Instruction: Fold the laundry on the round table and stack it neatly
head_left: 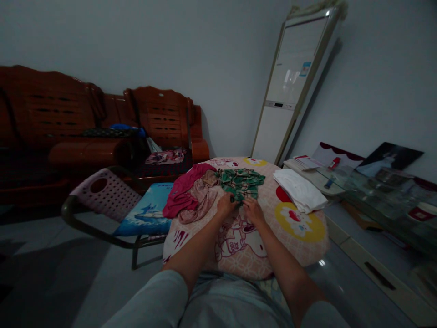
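A green plaid garment [242, 180] lies crumpled on the round table, over its patterned cloth [201, 246]. My left hand [226, 206] has its fingers closed on the garment's near edge. Just beside it, my right hand [253, 211] pinches the same edge, a small gap apart from the left. To the left of the green garment, and touching it, is a heap with a magenta garment [182, 189] and a pale pink patterned garment [201, 198]. Folded white cloth [300, 189] rests at the table's right side.
A folding chair with a blue cushion [148, 209] stands left of the table. Behind it are wooden armchairs [160, 114] with cloth items on them. A tall white air conditioner [290, 82] stands in the corner. On the right is a glass-topped cabinet [368, 200] holding papers and photos.
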